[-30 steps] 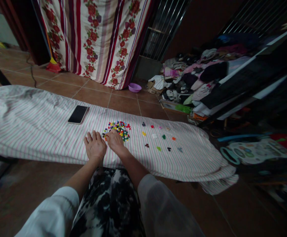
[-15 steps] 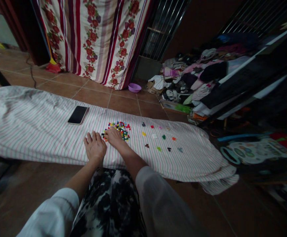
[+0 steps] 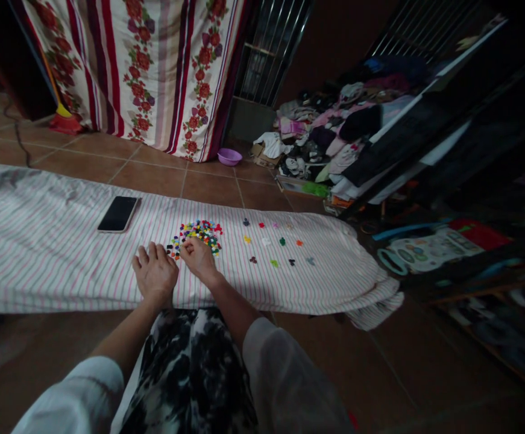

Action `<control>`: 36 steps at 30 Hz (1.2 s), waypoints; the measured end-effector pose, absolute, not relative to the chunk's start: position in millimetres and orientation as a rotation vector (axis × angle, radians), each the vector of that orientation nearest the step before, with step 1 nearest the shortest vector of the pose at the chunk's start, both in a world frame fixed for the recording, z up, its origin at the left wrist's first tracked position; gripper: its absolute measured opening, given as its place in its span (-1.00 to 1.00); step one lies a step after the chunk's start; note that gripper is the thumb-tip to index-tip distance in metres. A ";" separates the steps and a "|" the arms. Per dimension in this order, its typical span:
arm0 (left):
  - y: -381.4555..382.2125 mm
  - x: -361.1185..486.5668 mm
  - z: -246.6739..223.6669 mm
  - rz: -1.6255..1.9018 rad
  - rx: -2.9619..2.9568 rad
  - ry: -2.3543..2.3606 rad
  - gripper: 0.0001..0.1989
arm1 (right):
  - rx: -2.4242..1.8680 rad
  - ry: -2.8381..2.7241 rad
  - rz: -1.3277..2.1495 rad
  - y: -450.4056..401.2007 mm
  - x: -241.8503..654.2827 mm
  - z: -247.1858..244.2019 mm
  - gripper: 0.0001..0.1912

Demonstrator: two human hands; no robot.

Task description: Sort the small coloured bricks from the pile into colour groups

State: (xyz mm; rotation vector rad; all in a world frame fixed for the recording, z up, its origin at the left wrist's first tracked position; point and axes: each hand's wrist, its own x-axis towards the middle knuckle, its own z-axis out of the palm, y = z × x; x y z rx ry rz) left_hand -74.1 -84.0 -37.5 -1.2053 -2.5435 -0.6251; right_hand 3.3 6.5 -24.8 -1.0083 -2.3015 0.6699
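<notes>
My left hand (image 3: 155,269) lies flat on the striped cloth (image 3: 76,259), palm down with its fingers spread, just left of a pile of small multicoloured pieces (image 3: 203,230). Over the near edge of that pile, my right hand (image 3: 198,258) has its thumb and fingertips pinched together. Whatever is between them is too small to make out. To the right of the pile, small clusters of pieces are laid out in rows, among them a yellow one (image 3: 247,240), a dark green one (image 3: 282,242) and a light green one (image 3: 274,263).
A phone (image 3: 118,214) rests on the cloth at the left. Beyond the cloth, a purple basin (image 3: 229,157) and a red broom head (image 3: 66,123) stand on the tiled floor near a floral curtain (image 3: 163,72). Heaped clothes (image 3: 325,132) lie at the back right.
The whole view has shifted, so the scene sits further left. My right hand has drawn back slightly from the pile, showing more of the pieces. My left hand stays flat.
</notes>
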 end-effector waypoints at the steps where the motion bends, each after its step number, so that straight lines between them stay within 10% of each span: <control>1: -84.2 -73.8 -37.5 -0.623 -1.207 -2.536 -0.56 | -1.029 -2.272 0.701 5.7 7.3 -26.7 -0.91; 10: -85.0 -72.6 -36.3 -0.621 -1.202 -2.525 -0.59 | -1.053 -1.892 0.933 -2.2 83.5 -37.0 -0.88; 36: -85.5 -71.7 -35.6 -0.574 -1.209 -2.546 -0.58 | -1.414 -1.729 0.244 59.2 250.5 -68.9 -0.65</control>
